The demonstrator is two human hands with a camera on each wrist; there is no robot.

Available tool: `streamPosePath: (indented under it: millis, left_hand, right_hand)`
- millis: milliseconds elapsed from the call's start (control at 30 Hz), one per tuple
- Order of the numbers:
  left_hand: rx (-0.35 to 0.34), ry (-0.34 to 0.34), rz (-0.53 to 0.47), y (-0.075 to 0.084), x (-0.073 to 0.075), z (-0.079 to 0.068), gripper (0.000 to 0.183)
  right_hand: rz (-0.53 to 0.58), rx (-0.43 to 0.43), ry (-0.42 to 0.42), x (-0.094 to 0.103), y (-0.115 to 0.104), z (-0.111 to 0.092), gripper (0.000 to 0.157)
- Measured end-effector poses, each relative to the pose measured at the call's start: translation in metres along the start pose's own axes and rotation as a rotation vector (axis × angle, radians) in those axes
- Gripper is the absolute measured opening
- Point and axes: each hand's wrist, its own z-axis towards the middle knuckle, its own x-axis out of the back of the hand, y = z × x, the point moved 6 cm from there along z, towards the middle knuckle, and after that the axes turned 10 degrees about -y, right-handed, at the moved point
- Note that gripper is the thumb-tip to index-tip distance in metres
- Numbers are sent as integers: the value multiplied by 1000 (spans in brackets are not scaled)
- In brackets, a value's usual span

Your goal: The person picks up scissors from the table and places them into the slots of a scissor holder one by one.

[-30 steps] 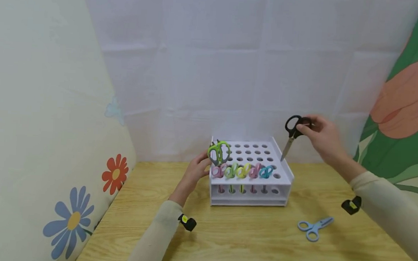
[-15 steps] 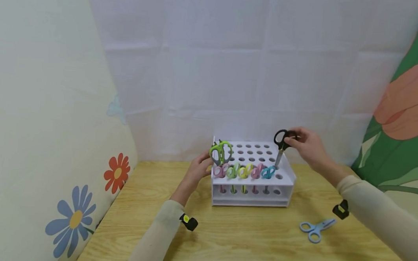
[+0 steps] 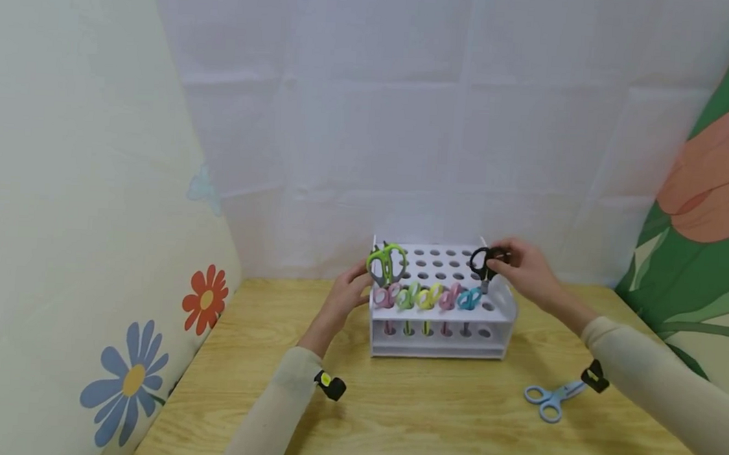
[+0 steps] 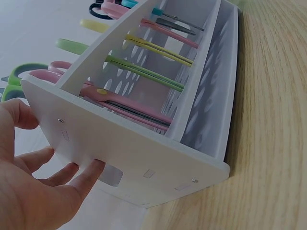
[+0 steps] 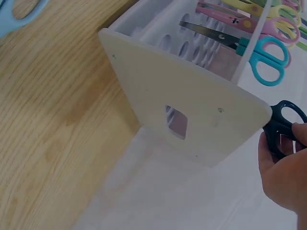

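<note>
A white rack [image 3: 438, 353] with rows of round holes stands on the table. My right hand [image 3: 526, 269] pinches black-handled scissors [image 3: 480, 262] by the handle above the rack's right side, blades pointing down; their tips are hidden. In the left wrist view, the fingers of my left hand [image 4: 45, 184] lie straight against the rack's left side panel. Green and grey scissors [image 3: 387, 264] stand in the rack near that hand. Along the front row stand pink, light green, yellow, pink and teal scissors [image 3: 468, 299], blades through the holes.
Light blue scissors [image 3: 550, 401] lie on the wooden table [image 3: 428, 430], right of the rack and below my right forearm. A white cloth [image 3: 370, 118] hangs behind the rack. Flower-patterned panels flank both sides.
My right hand has moved left and down with the black-handled scissors, from beside the rack's right edge to over its holes. The left hand stays at the rack's left side.
</note>
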Motion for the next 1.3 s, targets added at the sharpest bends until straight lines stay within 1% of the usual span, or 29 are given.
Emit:
streamPosePath:
  millis: [100,300,600,767,900,1100,1200,1300]
  left_hand:
    - [-7,-6,-8,1,0,0,59]
    - [-11,-14,-17,1,0,-1,59]
    - [15,-19,-6,1,-1,-2,59]
    - [15,-20,1,1,0,-1,60]
    - [4,-12,1,2,1,-1,57]
    - [-8,-11,-25,2,2,-1,55]
    - [-12,-17,-25,2,2,0,54]
    - [-8,-19,-24,2,1,0,54]
  right_hand:
    - [-26,15,-14,-5,2,-1,27]
    - [-27,30,-15,-11,8,-3,26]
    - [-81,-16,-13,-13,16,-8,24]
    - [-146,13,0,-14,16,-7,24]
    - [-194,35,-10,-15,13,-6,25]
    - [-209,38,-37,-16,9,-5,29]
    - [-245,50,-5,-11,3,-12,33]
    - [-319,73,70,0,-11,-27,36]
